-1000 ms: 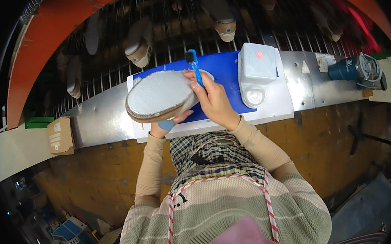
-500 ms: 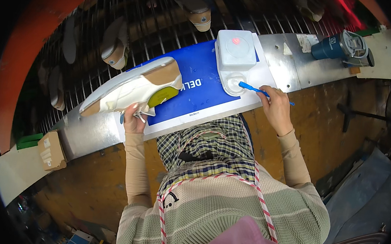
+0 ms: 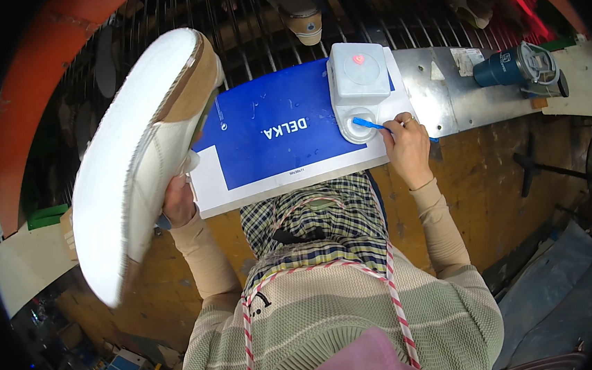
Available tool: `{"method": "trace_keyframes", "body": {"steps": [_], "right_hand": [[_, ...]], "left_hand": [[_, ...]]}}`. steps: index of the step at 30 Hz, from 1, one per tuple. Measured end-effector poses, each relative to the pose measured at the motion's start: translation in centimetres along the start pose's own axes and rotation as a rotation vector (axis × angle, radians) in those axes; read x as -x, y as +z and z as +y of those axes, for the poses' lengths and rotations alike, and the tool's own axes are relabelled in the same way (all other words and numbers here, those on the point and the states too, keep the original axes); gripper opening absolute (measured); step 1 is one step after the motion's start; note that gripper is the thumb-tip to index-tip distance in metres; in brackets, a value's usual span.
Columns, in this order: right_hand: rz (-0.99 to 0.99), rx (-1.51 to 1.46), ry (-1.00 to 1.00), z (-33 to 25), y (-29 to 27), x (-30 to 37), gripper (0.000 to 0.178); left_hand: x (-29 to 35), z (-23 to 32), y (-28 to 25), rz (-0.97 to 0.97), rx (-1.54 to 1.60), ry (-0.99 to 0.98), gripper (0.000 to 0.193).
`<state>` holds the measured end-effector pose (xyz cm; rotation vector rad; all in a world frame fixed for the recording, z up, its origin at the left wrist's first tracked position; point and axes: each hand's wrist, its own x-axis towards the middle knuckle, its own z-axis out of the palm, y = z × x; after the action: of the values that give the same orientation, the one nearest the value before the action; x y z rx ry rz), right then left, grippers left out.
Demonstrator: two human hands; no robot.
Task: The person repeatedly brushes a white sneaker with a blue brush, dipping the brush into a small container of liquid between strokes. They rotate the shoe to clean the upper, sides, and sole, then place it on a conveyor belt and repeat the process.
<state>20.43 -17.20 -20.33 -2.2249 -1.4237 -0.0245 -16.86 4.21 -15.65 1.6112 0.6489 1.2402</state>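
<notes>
A white and tan shoe (image 3: 128,151) is held up at the left, its wide white sole turned toward me. My left hand (image 3: 179,202) is closed on the shoe's upper side, and the shoe hides part of the fingers. In my right hand (image 3: 408,151) is a slim blue brush (image 3: 369,124), pinched between the fingers. The brush tip is at the round cup of a white plastic dispenser (image 3: 361,79). This dispenser stands on a blue and white board (image 3: 250,146) that lies across the metal ledge.
Behind the board runs a rack of metal rods (image 3: 236,20) with several shoes, among them a dark-topped shoe (image 3: 296,11). A teal tumbler (image 3: 507,68) lies at the ledge's right end. An orange frame (image 3: 42,47) rises at the left.
My left hand has swung the shoe up off the board and turned its sole toward me. My right hand has shifted slightly left, with the brush tip farther over the cup.
</notes>
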Motion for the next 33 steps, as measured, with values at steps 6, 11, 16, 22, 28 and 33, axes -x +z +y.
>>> {"method": "trace_keyframes", "body": {"steps": [6,11,16,22,28,33], "right_hand": [[-0.204,-0.454,0.284,2.5,-0.6,0.4,0.014],[-0.476,-1.071,0.765,0.7,-2.3,-0.5,0.022],[-0.234,-1.438,0.327,-6.7,-4.7,-5.8,0.014],[0.156,-1.363,-0.086,-15.0,-7.4,-10.5,0.014],[0.423,-0.908,-0.268,-16.4,-8.7,-11.2,0.015],[0.556,-0.687,-0.361,-16.0,-9.9,-12.5,0.013]], "left_hand": [[-3.3,0.9,1.1,0.118,-0.698,0.68,0.061],[-4.7,3.4,4.6,0.08,-0.728,0.762,0.06],[-5.1,5.3,8.0,-0.027,-0.662,0.758,0.057],[-5.8,7.1,9.6,-0.046,-0.715,0.906,0.042],[-5.9,8.0,8.6,-0.115,-0.809,0.958,0.042],[-5.7,8.3,8.0,-0.157,-0.845,0.989,0.044]]}}
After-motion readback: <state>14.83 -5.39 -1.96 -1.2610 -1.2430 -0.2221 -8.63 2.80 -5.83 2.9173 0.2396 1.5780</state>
